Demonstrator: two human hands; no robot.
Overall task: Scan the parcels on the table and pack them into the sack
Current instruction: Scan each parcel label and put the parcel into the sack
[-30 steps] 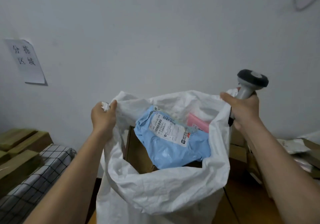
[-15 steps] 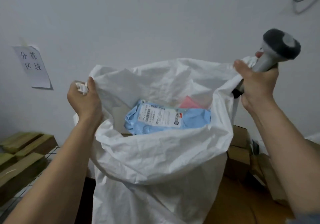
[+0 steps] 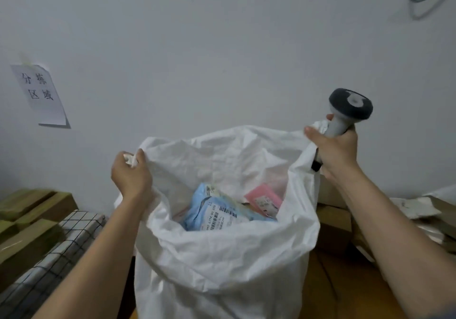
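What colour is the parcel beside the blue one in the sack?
Pink parcel, head view.

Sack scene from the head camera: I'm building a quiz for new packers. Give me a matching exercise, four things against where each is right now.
Things:
1. blue parcel
2. scanner
3. paper sign
4. pink parcel

Places:
A. taped to the wall
B. in the right hand, together with the sack rim
C. inside the sack, label facing up
D. inside the sack, at its right side

Pairs: 1-C, 2-B, 3-A, 4-D
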